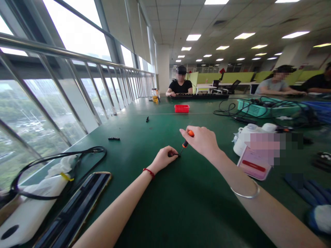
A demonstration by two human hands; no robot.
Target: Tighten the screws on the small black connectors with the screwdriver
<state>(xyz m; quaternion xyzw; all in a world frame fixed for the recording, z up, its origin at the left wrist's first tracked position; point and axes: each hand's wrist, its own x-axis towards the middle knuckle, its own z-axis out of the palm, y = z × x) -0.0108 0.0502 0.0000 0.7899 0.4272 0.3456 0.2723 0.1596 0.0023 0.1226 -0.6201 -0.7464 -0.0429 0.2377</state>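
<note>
My right hand (203,138) is closed round the handle of an orange and black screwdriver (185,144), held tilted above the green table (144,193). The screwdriver's thin shaft slants down to a small black part (178,155). My left hand (164,158) pinches that part against the table, its fingers covering most of it. Farther left lie a short black strip (114,138) and a small black piece (147,119).
A red tray (181,109) stands ahead. To the right are a teal basket (274,109) with cables, a white bottle (243,139) and a pink phone (254,162). At left lie a black cable (54,197) and a dark tray (77,206). A person (181,84) sits opposite.
</note>
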